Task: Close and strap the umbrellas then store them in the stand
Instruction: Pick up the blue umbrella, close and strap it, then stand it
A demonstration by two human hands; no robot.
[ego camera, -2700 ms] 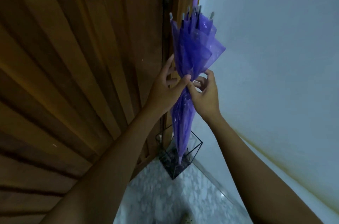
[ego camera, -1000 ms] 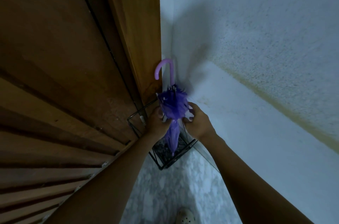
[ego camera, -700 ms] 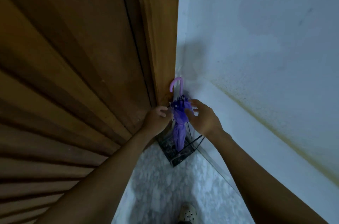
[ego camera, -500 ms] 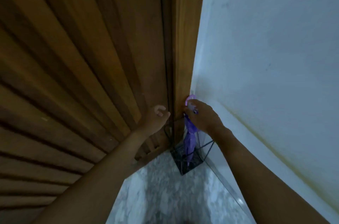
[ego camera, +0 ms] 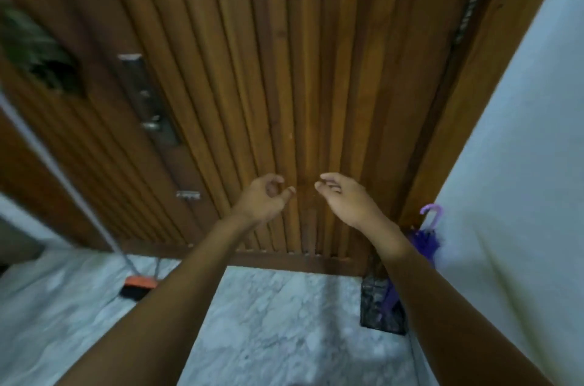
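Both hands up before the slatted wooden door (ego camera: 284, 69). My left hand (ego camera: 264, 197) and right hand (ego camera: 346, 199) hold nothing, fingers (ego camera: 328, 178) loosely curled. Purple umbrella (ego camera: 425, 240), folded, stands handle-up in the black wire stand (ego camera: 374, 306) at the floor's (ego camera: 284, 322) right corner, against the white wall (ego camera: 521, 164). Orange-headed broom (ego camera: 139, 284) on the floor, left.

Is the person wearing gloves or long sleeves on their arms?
No. The left hand and right hand are bare, with no gloves. Both forearms are bare too: no sleeve, watch or bracelet shows, though the picture is a bit blurry.
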